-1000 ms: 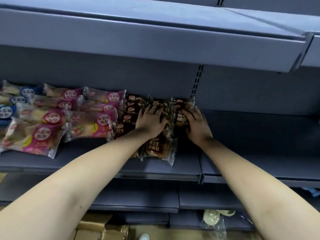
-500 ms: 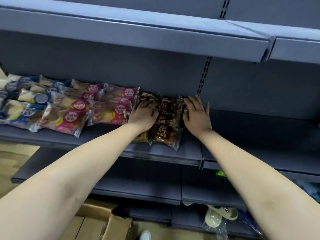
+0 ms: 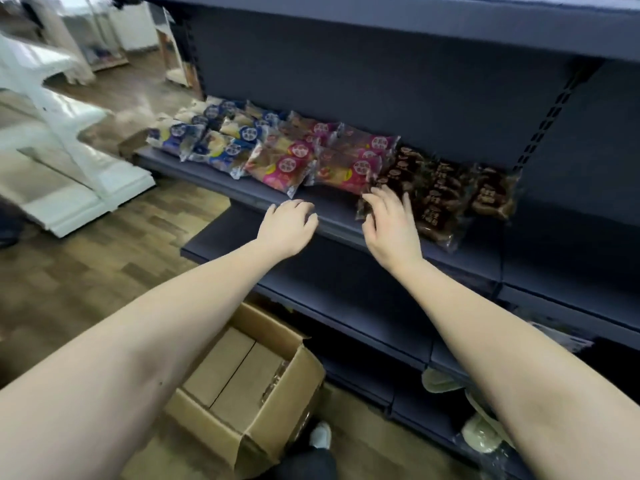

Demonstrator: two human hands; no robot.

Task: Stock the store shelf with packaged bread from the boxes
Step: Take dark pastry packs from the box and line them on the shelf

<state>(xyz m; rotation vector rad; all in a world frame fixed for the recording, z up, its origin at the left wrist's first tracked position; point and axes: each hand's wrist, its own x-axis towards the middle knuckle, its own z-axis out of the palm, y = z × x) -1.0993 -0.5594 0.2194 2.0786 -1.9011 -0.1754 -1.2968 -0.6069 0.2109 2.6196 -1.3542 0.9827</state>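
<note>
Left grip (image 3: 287, 226) is hovering at the shelf (image 3: 336, 216) edge, fingers loosely curled, holding nothing. Right grip (image 3: 391, 223) is empty too, fingers relaxed, tips at the nearest of the brown bread packs (image 3: 440, 199); I cannot tell if they are touching. Pink-label packs (image 3: 349, 168) are lying beyond and between the grips, blue-label packs (image 3: 214, 140) further left. A cardboard box (image 3: 249, 386) is sitting open below the left grip. Likely step: fetching more bread. Doing it well means carrying packs flat, labels up, and filling the bare shelf right of the right grip. Pack writing is blurring out, unreadable.
</note>
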